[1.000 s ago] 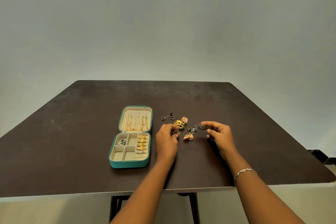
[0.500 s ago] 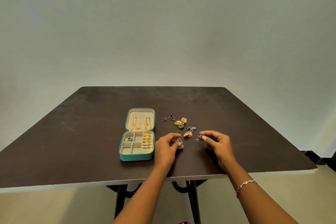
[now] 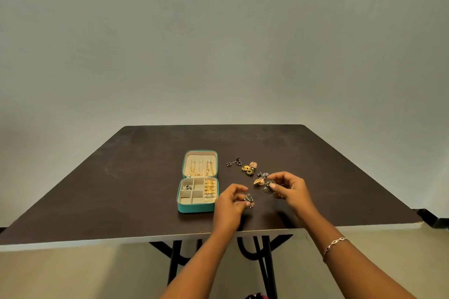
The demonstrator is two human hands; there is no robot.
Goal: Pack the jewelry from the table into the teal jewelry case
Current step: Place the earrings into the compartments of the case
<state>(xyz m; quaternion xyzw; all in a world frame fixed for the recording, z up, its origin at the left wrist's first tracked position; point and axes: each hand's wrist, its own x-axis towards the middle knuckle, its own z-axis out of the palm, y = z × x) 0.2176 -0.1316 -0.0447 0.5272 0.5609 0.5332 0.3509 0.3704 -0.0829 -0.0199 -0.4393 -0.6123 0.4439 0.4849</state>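
The person is leaning over a dark brown counter (image 3: 121, 189), working with both hands just right of the teal jewelry case (image 3: 195, 209), which is lying open near the front edge with its lid (image 3: 186, 165) folded back flat. The left hand (image 3: 229, 204) is pinching a small dark silver earring (image 3: 249, 198), its fingers (image 3: 239, 188) curling closed around the piece just above the counter. The right hand (image 3: 290, 189) is gripping a matching dark earring (image 3: 269, 187) between thumb and fingertips, the other fingers arching over it. Gold chains (image 3: 201, 168) are hanging in the lid, gold rings (image 3: 209, 187) are sitting in the tray's right column, and a dark piece (image 3: 187, 187) is lying in the far left compartment. Waiting loose on the counter beyond the hands are a pair of dark studs (image 3: 234, 163), a yellow and green flower earring (image 3: 248, 169), a gold leaf earring (image 3: 253, 164), a gold fan earring (image 3: 258, 181) and another dark silver piece (image 3: 263, 174). A silver bracelet (image 3: 336, 243) is circling the right wrist.
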